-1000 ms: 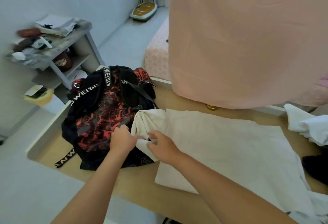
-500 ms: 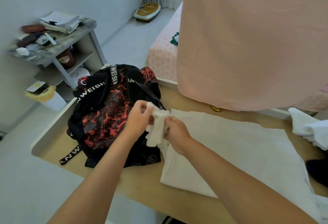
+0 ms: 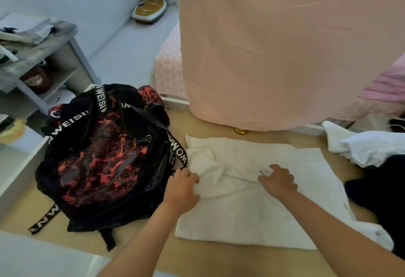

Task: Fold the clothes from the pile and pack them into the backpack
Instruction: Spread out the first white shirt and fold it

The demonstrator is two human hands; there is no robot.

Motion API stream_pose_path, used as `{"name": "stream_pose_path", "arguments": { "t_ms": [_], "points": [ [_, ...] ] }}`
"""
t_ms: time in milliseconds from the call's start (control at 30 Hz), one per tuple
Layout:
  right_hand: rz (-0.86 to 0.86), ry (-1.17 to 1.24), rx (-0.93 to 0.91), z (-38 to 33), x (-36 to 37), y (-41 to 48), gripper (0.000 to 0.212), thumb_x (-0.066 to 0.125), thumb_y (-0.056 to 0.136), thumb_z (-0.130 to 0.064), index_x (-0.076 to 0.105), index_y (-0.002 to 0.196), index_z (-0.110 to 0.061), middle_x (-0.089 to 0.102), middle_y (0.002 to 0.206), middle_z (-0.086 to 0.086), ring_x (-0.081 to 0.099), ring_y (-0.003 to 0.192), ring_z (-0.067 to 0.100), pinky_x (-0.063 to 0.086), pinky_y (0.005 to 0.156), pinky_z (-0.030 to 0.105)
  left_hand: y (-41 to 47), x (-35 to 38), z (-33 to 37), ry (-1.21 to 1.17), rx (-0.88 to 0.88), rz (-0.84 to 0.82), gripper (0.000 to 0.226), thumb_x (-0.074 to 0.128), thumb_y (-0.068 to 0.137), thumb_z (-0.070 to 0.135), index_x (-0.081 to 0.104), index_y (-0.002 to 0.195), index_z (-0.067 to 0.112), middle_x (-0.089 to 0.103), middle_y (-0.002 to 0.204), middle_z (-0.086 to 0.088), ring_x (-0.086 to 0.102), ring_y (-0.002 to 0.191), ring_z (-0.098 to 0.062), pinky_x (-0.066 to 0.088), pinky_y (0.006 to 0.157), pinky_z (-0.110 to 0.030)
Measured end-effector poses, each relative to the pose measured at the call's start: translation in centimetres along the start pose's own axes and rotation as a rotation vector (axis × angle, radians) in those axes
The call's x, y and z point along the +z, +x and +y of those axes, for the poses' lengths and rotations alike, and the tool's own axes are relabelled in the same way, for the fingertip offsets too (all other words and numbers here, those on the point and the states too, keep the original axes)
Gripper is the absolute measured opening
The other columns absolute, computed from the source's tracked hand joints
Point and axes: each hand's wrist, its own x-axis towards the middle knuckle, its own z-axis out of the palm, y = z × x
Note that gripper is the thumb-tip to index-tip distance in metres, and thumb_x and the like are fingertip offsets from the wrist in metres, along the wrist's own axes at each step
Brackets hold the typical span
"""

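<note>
White garment [image 3: 252, 200] lies spread flat on the wooden table [image 3: 208, 127], which is all we get from the head view. Its left part is bunched into a rumpled fold, and the rest is smooth out to the right and near edges.

Left hand [image 3: 182, 189] is at the garment's left edge, just beside the backpack. Its fingers and thumb are curled round the bunched fabric, so it grips the garment. Right hand [image 3: 278, 180] sits on top of the garment near the middle, knuckles up and fingers bent, with the tips on the cloth at the end of the fold. We cannot tell whether it pinches fabric or only presses it.

Backpack [image 3: 105, 156] is black with a red pattern and white-lettered straps. It lies slumped on the left end of the table, one strap touching the garment's left edge. We cannot tell from here whether the main opening is unzipped.

Pile of clothes [image 3: 372, 147] is at the table's right end: crumpled white pieces, with a dark item [image 3: 377, 189] in front of them, just beside the spread garment's right edge.

A pink sheet [image 3: 274, 46] hangs over the far side of the table. A small gold object [image 3: 240, 131] sits under its hem. A grey shelf unit [image 3: 54, 57] with clutter stands far left. A scale [image 3: 150, 9] is on the floor behind it.
</note>
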Motion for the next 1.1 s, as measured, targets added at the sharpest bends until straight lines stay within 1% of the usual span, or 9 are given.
{"name": "stream_pose_path", "arguments": {
  "t_ms": [167,300,433,600,700,800,933,1000,1100],
  "points": [
    [0.018,-0.159,-0.528,-0.8,3.3,0.0,0.059,0.053,0.096,-0.035,0.035,0.15,-0.024,0.033,0.157,0.001,0.035,0.141,0.022,0.03,0.114,0.039,-0.1,2.0,0.1,0.08,0.055,-0.01,0.052,0.062,0.076,0.013,0.047,0.124,0.028,0.04,0.118,0.003,0.043,0.099,-0.018,0.044,0.075,-0.027],
    [0.046,-0.347,-0.485,-2.4,3.6,1.0,0.054,0.043,0.099,-0.042,0.032,0.15,-0.027,0.042,0.148,0.003,0.039,0.135,0.024,0.027,0.111,0.046,-0.2,1.9,-0.1,0.011,0.113,0.172,0.033,0.061,0.074,-0.005,0.06,0.099,0.016,0.052,0.092,0.001,0.052,0.075,-0.019,0.043,0.055,-0.029],
    [-0.017,-0.284,-0.451,-2.5,2.2,2.1,0.025,0.049,0.088,-0.033,0.064,0.109,-0.029,0.066,0.109,-0.004,0.059,0.101,0.022,0.041,0.092,0.039,-1.3,1.2,-0.5,-0.037,0.118,0.312,0.025,0.058,0.063,-0.008,0.049,0.076,0.013,0.041,0.073,0.003,0.038,0.062,-0.017,0.036,0.049,-0.033],
    [-0.195,-0.116,-0.45,-1.4,1.8,2.6,0.017,0.048,0.086,-0.031,0.061,0.079,-0.023,0.064,0.083,-0.008,0.06,0.079,0.016,0.051,0.073,0.037,-1.6,0.3,-0.9,0.146,0.067,-0.238,0.007,0.052,0.081,0.029,0.053,0.076,0.024,0.054,0.075,0.008,0.053,0.068,-0.016,0.042,0.066,-0.03],
    [-0.163,-0.148,-0.496,-1.5,1.8,3.0,0.026,0.046,0.088,-0.048,0.063,0.084,-0.029,0.066,0.085,-0.012,0.06,0.08,0.013,0.049,0.073,0.033,1.1,-1.5,1.0,0.163,0.081,-0.109,0.038,0.041,0.093,0.043,0.053,0.068,0.017,0.051,0.062,0.004,0.051,0.06,-0.016,0.039,0.056,-0.03],
    [-0.139,-0.202,-0.604,-1.8,2.1,3.2,0.026,0.054,0.086,-0.052,0.072,0.085,-0.033,0.068,0.084,-0.012,0.062,0.081,0.012,0.047,0.078,0.033,5.9,-1.9,2.5,0.076,0.134,0.12,0.026,0.042,0.1,0.028,0.059,0.085,0.016,0.059,0.08,0.0,0.056,0.077,-0.022,0.043,0.065,-0.034],
    [0.024,-0.066,-0.693,-1.2,2.5,3.5,0.023,0.057,0.095,-0.026,0.077,0.106,-0.03,0.069,0.101,-0.007,0.059,0.095,0.02,0.046,0.082,0.034,10.9,-0.8,1.8,0.273,0.088,-0.047,0.046,0.047,0.097,0.013,0.041,0.142,0.019,0.045,0.138,0.0,0.04,0.128,-0.024,0.03,0.109,-0.037],
    [0.101,0.061,-0.703,-1.1,1.8,3.8,0.024,0.054,0.099,-0.024,0.075,0.11,-0.024,0.07,0.102,-0.004,0.06,0.093,0.019,0.048,0.08,0.033,12.0,-0.9,1.5,0.38,0.084,-0.09,0.046,0.042,0.101,0.023,0.034,0.146,0.02,0.044,0.14,-0.002,0.04,0.129,-0.025,0.021,0.114,-0.039],
    [0.094,0.063,-0.644,-1.1,0.4,4.6,0.025,0.042,0.104,-0.032,0.062,0.114,-0.022,0.071,0.1,-0.002,0.065,0.09,0.021,0.051,0.076,0.034,13.1,-1.7,1.3,0.461,0.079,-0.086,0.034,0.038,0.102,0.027,0.048,0.134,0.026,0.061,0.121,0.002,0.05,0.114,-0.022,0.026,0.105,-0.036]
  ]
}}
